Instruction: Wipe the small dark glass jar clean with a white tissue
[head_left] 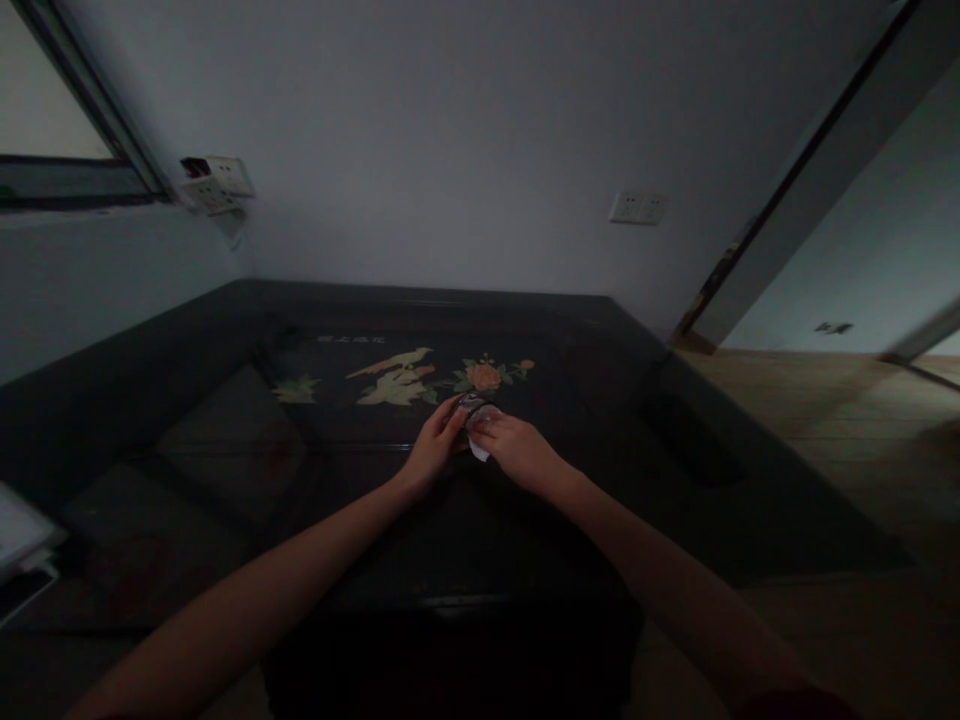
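Observation:
My left hand (434,438) is closed around a small dark, rounded object (472,402) with a shiny surface; dim light hides its exact kind. From the other side my right hand (517,447) presses a white tissue (478,451) against that object, its fingers bent together. A white corner of the tissue hangs down between the two hands. Both hands meet over the dark glossy table (480,530), just in front of its inlaid picture of a bird and flowers (484,377).
At the left edge lies a white device (26,525) with a white cable. A dark oblong shape (694,437) is on the table's right side. Sockets (637,208) are on the wall behind, and more sockets (214,185) sit near the window. Wooden floor (817,430) shows at right.

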